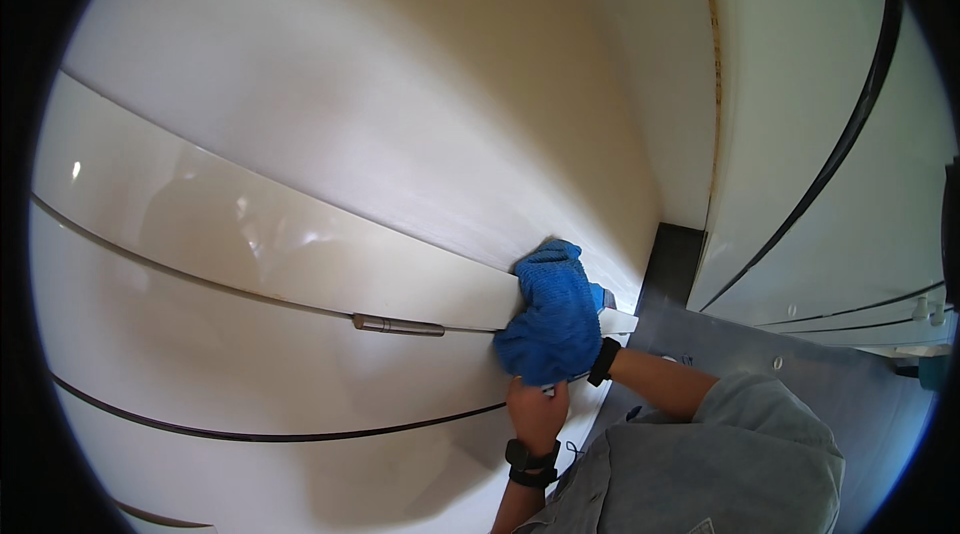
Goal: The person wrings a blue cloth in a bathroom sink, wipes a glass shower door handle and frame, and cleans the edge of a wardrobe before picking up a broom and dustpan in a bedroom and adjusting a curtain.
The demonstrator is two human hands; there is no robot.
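Note:
A blue textured cloth [555, 316] lies against the edge of a glossy white panel [337, 264]. My left hand [536, 414], with a black watch and band at its wrist, pinches the cloth's lower edge. A small light-coloured piece shows by its fingertips, too small to name. My right forearm, with a black band [604, 361] at the wrist, comes in from the right; the cloth covers that hand, so its fingers are hidden. Behind the cloth a small blue and grey thing [604, 297] peeks out. Left of the cloth, a metal cylindrical fitting [399, 325] sits in a panel seam.
A large white surface [360, 83] rises beyond the panel. To the right are a grey floor [750, 354], a dark gap [673, 264] and another white panel [795, 121] with a black curved strip [840, 151]. A teal object [932, 372] is at the far right.

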